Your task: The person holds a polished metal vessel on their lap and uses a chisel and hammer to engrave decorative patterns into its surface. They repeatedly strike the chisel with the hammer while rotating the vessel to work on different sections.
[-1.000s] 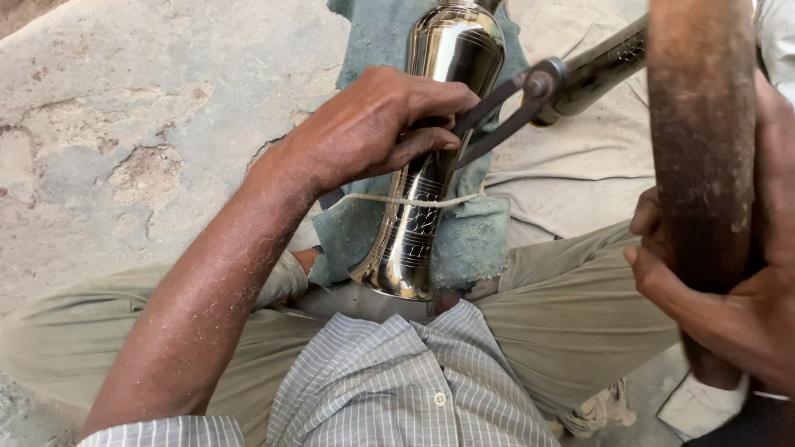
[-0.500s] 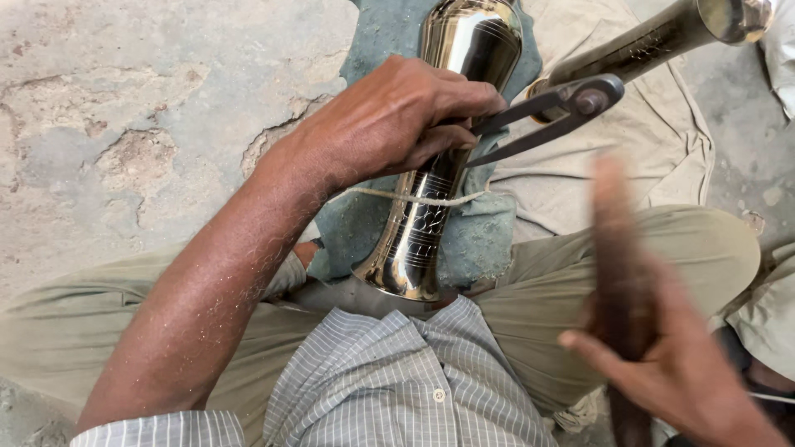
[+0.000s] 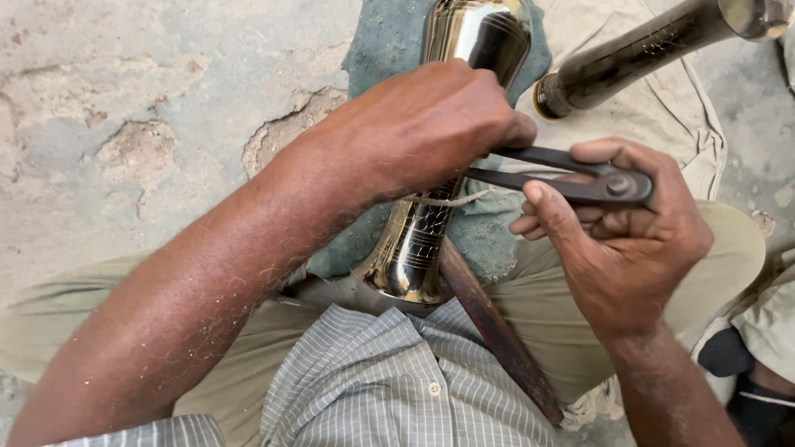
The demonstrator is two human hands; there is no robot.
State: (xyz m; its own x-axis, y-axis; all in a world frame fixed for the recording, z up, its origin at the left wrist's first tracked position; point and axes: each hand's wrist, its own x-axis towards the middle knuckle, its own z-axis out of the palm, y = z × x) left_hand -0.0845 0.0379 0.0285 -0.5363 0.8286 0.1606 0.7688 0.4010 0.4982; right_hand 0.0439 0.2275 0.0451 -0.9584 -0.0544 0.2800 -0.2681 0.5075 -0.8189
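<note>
Across your lap, on a grey-green cloth pad (image 3: pixel 389 50), lies a polished brass vase w/ a flared mouth and engraved neck (image 3: pixel 431 215), mouth end toward your striped shirt, rounded body pointing away. A thin string (image 3: pixel 451 199) runs around the neck.

Your left hand (image 3: pixel 431 124) lies over the middle of the vase, fingers curled closed around it and around the tip end of a dark metal two-legged tool w/ a pivot rivet, like dividers (image 3: pixel 571 178). Your right hand (image 3: pixel 617 240) holds the pivot end of that tool: thumb pressed on top near the rivet, fingers folded underneath, narrow grip. The tool's tips are hidden under the left hand, so contact w/ the brass can't be confirmed.

A reddish-brown wooden stick (image 3: pixel 497 331) rests loose against your right thigh, touched by neither hand. A second dark, patterned metal vase (image 3: pixel 638 54) lies top right on beige cloth, well apart from both hands. Ground around is cracked concrete.

Step in hand, as a judgement: setting or marking a line on the vase neck w/ the tool, left hand steadying both. Next move prob. calls for firm left-hand pressure so the vase doesn't roll, and a steady right-hand grip near the pivot so the legs keep their spread.
</note>
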